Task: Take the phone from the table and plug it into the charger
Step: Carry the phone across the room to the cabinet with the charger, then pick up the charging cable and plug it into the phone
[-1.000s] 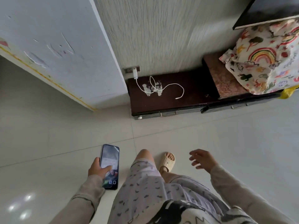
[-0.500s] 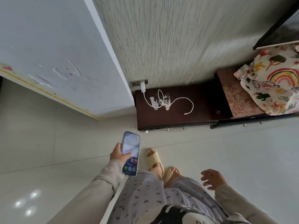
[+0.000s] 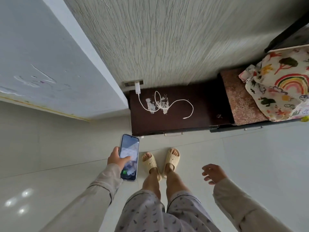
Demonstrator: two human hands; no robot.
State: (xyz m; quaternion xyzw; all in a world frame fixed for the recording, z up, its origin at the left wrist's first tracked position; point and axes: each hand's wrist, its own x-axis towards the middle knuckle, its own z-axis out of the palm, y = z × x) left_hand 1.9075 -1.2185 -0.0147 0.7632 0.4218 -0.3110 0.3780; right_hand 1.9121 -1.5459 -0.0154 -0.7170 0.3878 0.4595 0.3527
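My left hand (image 3: pixel 117 159) grips the phone (image 3: pixel 129 148), screen lit and facing up, held just in front of the low dark cabinet (image 3: pixel 200 104). A white charger plug (image 3: pixel 137 87) sits in a wall socket above the cabinet's back left corner. Its white cable (image 3: pixel 167 104) loops across the cabinet top, and the free connector end (image 3: pixel 185 117) lies loose near the middle. My right hand (image 3: pixel 214 173) hangs empty with fingers spread, lower right, well short of the cable.
A white wall corner (image 3: pixel 93 64) juts out on the left beside the cabinet. A patterned cloth bundle (image 3: pixel 280 87) rests on a brown slab (image 3: pixel 240 97) at the right. My feet in cream slippers (image 3: pixel 160 161) stand on the pale tiled floor just before the cabinet.
I have stepped closer to the cabinet and both feet now stand together. My left hand has carried the phone forward, near the cabinet's front edge. My right hand stays empty.
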